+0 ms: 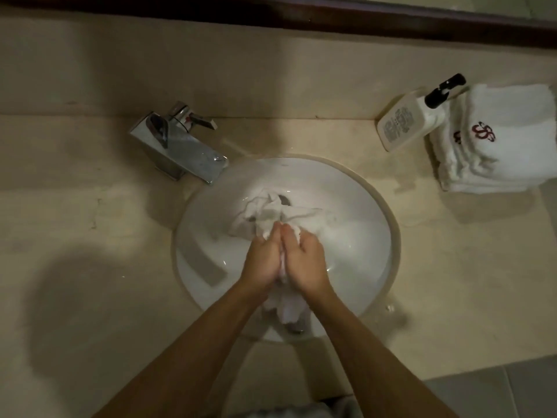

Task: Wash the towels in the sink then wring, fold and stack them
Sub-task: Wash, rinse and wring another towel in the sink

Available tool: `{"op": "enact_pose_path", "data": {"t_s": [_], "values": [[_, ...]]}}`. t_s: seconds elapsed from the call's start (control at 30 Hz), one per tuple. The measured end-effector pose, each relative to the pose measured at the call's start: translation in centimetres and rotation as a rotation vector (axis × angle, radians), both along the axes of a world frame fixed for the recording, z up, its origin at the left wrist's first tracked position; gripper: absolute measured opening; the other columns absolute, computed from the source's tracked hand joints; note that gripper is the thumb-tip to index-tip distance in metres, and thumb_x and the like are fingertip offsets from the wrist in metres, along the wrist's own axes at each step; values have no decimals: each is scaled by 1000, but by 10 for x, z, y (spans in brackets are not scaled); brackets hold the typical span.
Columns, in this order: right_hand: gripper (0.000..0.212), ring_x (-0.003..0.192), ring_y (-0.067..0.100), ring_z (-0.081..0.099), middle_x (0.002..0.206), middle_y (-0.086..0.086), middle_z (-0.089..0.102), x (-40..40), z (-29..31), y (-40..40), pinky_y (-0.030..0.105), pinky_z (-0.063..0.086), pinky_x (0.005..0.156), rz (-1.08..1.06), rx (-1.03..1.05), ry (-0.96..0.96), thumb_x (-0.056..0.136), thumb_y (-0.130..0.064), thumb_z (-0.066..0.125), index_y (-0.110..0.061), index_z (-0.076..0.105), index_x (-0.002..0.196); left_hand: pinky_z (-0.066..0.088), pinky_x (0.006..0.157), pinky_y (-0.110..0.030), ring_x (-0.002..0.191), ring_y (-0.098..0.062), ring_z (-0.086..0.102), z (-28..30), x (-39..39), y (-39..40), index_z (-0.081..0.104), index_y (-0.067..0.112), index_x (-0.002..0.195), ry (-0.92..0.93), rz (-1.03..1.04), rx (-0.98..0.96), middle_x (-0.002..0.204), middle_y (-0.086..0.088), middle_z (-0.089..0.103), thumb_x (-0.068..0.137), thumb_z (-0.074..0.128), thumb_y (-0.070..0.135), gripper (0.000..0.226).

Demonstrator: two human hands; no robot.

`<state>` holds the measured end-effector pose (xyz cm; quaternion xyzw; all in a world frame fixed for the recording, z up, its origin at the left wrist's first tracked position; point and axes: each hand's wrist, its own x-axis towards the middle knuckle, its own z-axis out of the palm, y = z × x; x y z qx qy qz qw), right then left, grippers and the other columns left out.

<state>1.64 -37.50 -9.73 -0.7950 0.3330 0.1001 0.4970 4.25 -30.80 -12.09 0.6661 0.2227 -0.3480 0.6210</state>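
towel (272, 217): bunched in sink (355, 188), mid-bench. left hand (261, 260) and right hand (306, 259) press it between palms, fingers wrapped. advice: rub folds together, keep low over the basin.

Head camera looks steeply down, close over the sink (355, 188) (dim, perhaps tilted).

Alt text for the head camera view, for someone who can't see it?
Two bare hands, left hand and right hand, squeeze a wet white towel over a round sink. A faucet, soap bottle and folded towels sit on the counter.
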Motion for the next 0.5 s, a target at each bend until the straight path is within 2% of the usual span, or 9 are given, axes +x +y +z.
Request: {"op": "enact_pose_path", "data": {"t_s": [0.07,0.13,0.23,0.3,0.37,0.43,0.5], "values": [[41,107,24,66,112,8,71,19,-18,-8,40,51,98,-226,-45,59,105,-41,40,-13,69,114,54,79,-29,89,-16,70,4,-7,-9,71,14,104,-83,-56,103,93,-2,74,99,42,52,48],[42,105,27,66,111,11,71,26,-21,0,43,51,99,-216,45,80,103,-41,44,-9,69,113,48,74,-27,89,-18,67,-3,6,-8,68,9,99,-148,-84,257,95,-4,72,102,39,48,49],[34,94,16,66,99,2,69,25,-10,15,29,52,89,-108,210,54,105,-36,43,-11,67,109,43,64,-22,98,-24,66,-22,36,5,67,9,100,-94,-157,297,97,-8,69,104,30,47,52],[32,85,17,66,89,4,68,34,-19,1,27,53,79,-175,141,25,105,-29,43,-10,67,96,41,53,-18,90,-21,69,-24,31,1,66,16,108,-95,-248,272,90,-4,69,102,28,55,55],[35,90,29,68,90,12,69,47,-31,-11,38,54,83,-257,66,45,101,-29,45,-5,68,93,41,59,-20,84,-20,66,-18,22,-8,65,14,114,-127,-308,282,93,-5,68,100,28,59,60],[41,94,31,69,96,14,71,46,-38,1,46,56,86,-251,126,56,93,-39,45,-6,69,98,43,76,-26,99,-26,64,-16,34,-6,66,11,113,-131,-250,362,103,-11,67,102,28,54,58],[43,97,25,69,102,11,72,35,-35,18,42,56,88,-212,228,19,93,-43,45,-10,68,108,44,83,-28,106,-26,63,-20,47,4,68,10,114,-83,-146,286,112,-14,68,104,31,48,53]]}}
